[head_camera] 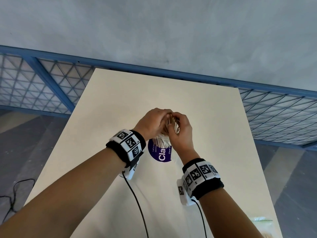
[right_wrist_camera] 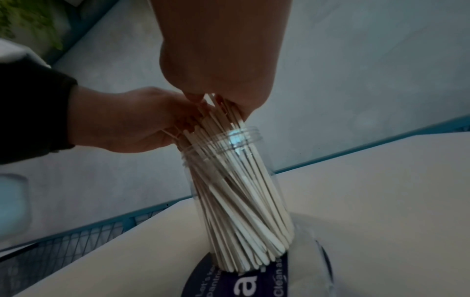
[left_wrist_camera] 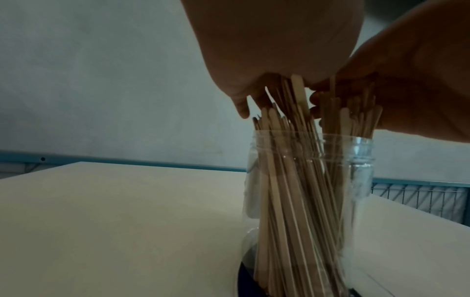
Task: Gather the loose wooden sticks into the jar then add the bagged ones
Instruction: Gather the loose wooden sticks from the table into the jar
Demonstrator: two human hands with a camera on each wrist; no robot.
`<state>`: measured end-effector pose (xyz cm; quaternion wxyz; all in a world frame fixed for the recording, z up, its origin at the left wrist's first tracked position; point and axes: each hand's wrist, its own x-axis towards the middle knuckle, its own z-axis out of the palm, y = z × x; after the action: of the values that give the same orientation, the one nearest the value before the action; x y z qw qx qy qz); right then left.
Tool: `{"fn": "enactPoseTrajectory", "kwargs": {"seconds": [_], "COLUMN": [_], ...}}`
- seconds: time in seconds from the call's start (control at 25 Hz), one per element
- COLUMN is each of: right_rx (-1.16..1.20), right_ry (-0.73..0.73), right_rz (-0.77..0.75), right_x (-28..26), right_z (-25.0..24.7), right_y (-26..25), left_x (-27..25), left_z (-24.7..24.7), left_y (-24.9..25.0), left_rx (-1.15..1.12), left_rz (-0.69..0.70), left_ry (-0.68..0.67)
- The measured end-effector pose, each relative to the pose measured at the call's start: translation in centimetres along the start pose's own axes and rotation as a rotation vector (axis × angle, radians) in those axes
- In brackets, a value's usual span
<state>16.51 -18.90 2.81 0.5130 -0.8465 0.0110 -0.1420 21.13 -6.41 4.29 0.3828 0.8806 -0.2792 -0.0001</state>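
Observation:
A clear plastic jar (head_camera: 161, 143) with a purple label stands upright in the middle of the cream table (head_camera: 120, 100). A thick bunch of wooden sticks (head_camera: 173, 124) stands in it, tops poking above the rim. My left hand (head_camera: 163, 116) and right hand (head_camera: 175, 118) meet over the mouth, fingers curled round the stick tops. The left wrist view shows the sticks (left_wrist_camera: 292, 191) leaning inside the jar (left_wrist_camera: 361, 170), the left hand (left_wrist_camera: 254, 100) on their tops. In the right wrist view the right hand (right_wrist_camera: 216, 98) pinches the sticks (right_wrist_camera: 236, 191) above the jar (right_wrist_camera: 244, 138).
A clear zip bag (head_camera: 262, 224) with a green strip lies at the table's near right corner. Blue wire-mesh frames (head_camera: 274, 117) flank the table's far side. Wrist cables (head_camera: 135, 200) trail over the near table. A black cord (head_camera: 15, 194) lies on the floor at left.

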Motion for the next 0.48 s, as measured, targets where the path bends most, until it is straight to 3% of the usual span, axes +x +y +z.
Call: {"fn": "enactPoseTrajectory", "kwargs": {"seconds": [0.16, 0.24, 0.36, 0.4, 0.48], "right_rx": [-0.106, -0.129, -0.126, -0.111, -0.083], "right_ry": [-0.038, -0.057, -0.05, -0.042, -0.027], "right_rz": [-0.085, -0.083, -0.002, 0.004, -0.042], "right_x": [-0.8, -0.8, -0.7, -0.8, -1.2], "right_z": [-0.5, -0.4, -0.1, 0.0, -0.2], "right_y": [0.6, 1.1, 1.5, 1.5, 1.3], "left_x": [-0.3, 0.5, 1.3, 1.3, 1.1], "left_z": [0.4, 0.5, 0.3, 0.4, 0.4], "left_y": [0.0, 0.8, 2.0, 1.9, 1.4], "left_rx": [-0.074, 0.037, 0.47, 0.545, 0.465], "left_rz": [-0.077, -0.087, -0.049, -0.038, -0.019], "left_ry": [0.067, -0.082, -0.384, -0.431, -0.399]}}
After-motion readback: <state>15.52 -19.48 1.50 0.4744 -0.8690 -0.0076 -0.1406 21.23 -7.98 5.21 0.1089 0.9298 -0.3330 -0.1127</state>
